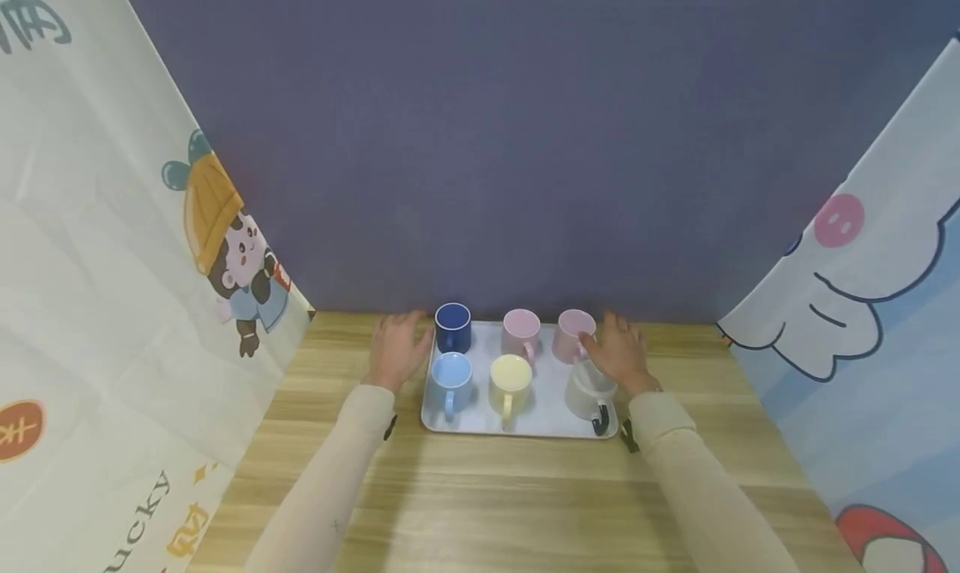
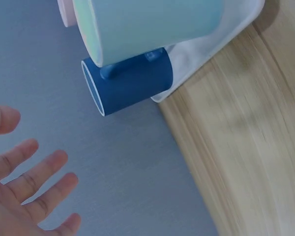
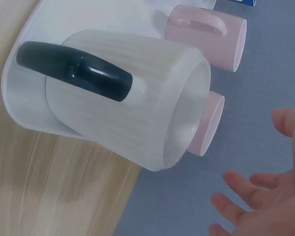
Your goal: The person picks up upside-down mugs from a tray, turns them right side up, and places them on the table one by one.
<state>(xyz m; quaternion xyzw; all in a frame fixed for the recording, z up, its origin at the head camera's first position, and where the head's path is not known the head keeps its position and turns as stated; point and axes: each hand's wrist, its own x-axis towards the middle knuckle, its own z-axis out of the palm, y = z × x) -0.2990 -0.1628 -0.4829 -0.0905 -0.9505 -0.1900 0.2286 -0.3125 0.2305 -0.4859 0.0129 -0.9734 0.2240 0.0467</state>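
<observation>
Head view finds the tray (image 1: 546,398) of mugs (image 1: 516,391) at the twelve-o'clock side of the worktop (image 1: 517,506), left grip (image 1: 395,352) near its ten and right grip (image 1: 618,352) near its two, both spread apart holding nothing; level, even handling is advised.

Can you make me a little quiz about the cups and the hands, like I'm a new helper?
1. How many cups stand on the tray?
2. True or false: the white cup has a dark handle.
3. Which of these is nearest the left hand? A) the yellow cup B) the dark blue cup C) the white cup

Key: 1. Six. 2. True. 3. B.
</observation>
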